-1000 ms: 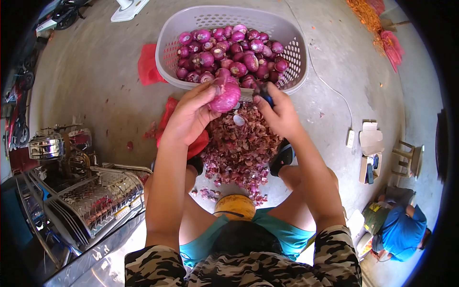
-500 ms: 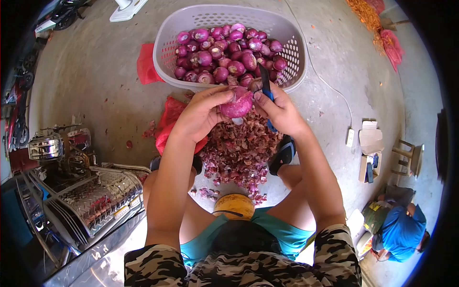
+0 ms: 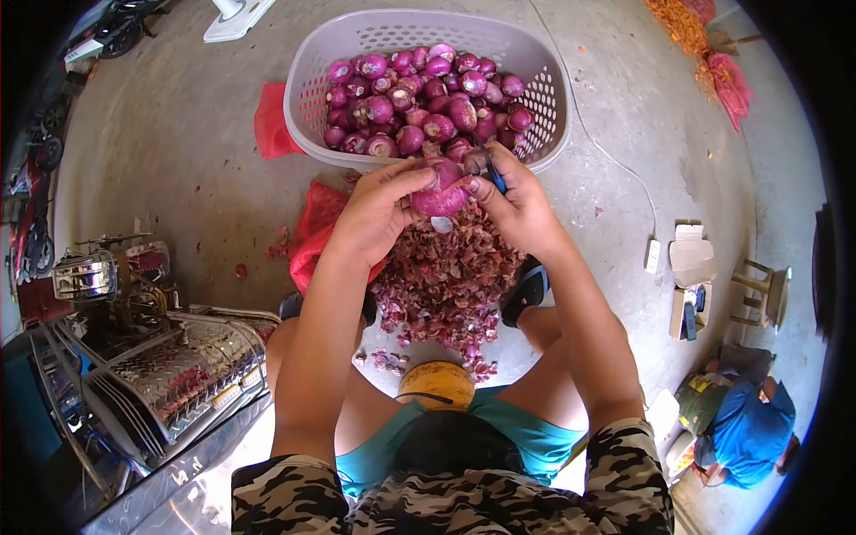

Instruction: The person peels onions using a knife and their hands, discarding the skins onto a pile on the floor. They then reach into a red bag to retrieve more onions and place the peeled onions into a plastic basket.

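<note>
A purple onion (image 3: 439, 198) is in my left hand (image 3: 382, 207), whose thumb lies along its top. My right hand (image 3: 519, 201) is closed round a blue-handled knife (image 3: 497, 178), and its thumb touches the onion's right side at a piece of skin. The blade is mostly hidden or dark against the basket. Beyond both hands stands a grey basket (image 3: 296, 107) holding several purple onions (image 3: 379, 109). Below them a heap of onion skins (image 3: 446, 276) lies on the floor between my feet.
Red netting (image 3: 316, 234) lies left of the skins. A yellow round object (image 3: 437, 383) is between my thighs. Shiny metal machinery (image 3: 192, 366) stands at left. On the right are a power strip (image 3: 653, 257), an open box (image 3: 691, 294), a wooden stool (image 3: 762, 294) and a person in blue (image 3: 753, 432).
My right hand has turned, and the knife blade that pointed up no longer stands out above it. The right thumb has come onto the onion. My left hand has barely moved.
</note>
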### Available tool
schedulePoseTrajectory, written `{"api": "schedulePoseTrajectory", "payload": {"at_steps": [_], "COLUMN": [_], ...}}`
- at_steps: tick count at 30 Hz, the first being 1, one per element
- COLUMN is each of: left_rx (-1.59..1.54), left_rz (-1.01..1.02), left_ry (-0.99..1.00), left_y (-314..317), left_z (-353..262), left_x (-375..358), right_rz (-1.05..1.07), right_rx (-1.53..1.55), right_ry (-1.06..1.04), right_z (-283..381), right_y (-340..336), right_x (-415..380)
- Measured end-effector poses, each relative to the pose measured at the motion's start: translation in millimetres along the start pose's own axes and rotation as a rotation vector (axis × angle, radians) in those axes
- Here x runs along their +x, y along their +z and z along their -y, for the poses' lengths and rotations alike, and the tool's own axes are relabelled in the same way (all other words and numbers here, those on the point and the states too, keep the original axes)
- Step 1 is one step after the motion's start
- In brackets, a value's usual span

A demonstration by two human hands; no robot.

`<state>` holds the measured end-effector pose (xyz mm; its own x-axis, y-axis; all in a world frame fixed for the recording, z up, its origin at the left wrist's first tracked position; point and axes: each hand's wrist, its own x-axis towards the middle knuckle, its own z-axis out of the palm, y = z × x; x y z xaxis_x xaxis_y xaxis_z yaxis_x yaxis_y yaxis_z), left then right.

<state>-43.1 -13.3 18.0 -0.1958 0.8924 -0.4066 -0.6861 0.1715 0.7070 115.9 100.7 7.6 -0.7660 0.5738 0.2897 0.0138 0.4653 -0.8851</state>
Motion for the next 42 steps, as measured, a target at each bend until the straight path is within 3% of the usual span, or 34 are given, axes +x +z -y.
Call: {"api": "schedulePoseTrajectory", "payload": {"at_steps": [4,7,12,15,18,21,24,30,36,42], "left_rx": [-0.008,-0.075,-0.154,-0.177,-0.169,-0.106,-0.049,0.131,0.192,0.223], "left_rz": [-0.039,-0.202,-0.161,-0.137,-0.148,-0.170,-0.123,-0.114,-0.169,-0.154], "left_ry": [0.008,0.014,0.137,0.125,0.087,0.070,0.071,0.108,0.126,0.083], "left_y": [3,-15,-18,-13,-15,-14,-5,6,14,8], "left_z": [-5,-10,-22,-19,-12,-7,-5,-2,-2,-3], "left_x": [-3,2,-6,-4,2,2,1,-2,-5,-1], "right_rz": [0.071,0.125,0.200,0.243,0.145,0.036,-0.037,-0.070,0.023,0.107], "right_rx": [0.030,0.143,0.034,-0.103,-0.269,-0.157,-0.090,-0.067,-0.202,-0.368], "right_ry": [0.063,0.193,0.228,0.199,0.135,0.162,0.015,0.025,0.077,-0.056], "right_z": [10,22,13,5,2,14,15,6,10,6], "right_y": [-8,-21,-35,-31,-21,-13,-4,2,-7,-4], "right_x": [-2,-6,-5,-5,-6,-3,2,7,8,3]}}
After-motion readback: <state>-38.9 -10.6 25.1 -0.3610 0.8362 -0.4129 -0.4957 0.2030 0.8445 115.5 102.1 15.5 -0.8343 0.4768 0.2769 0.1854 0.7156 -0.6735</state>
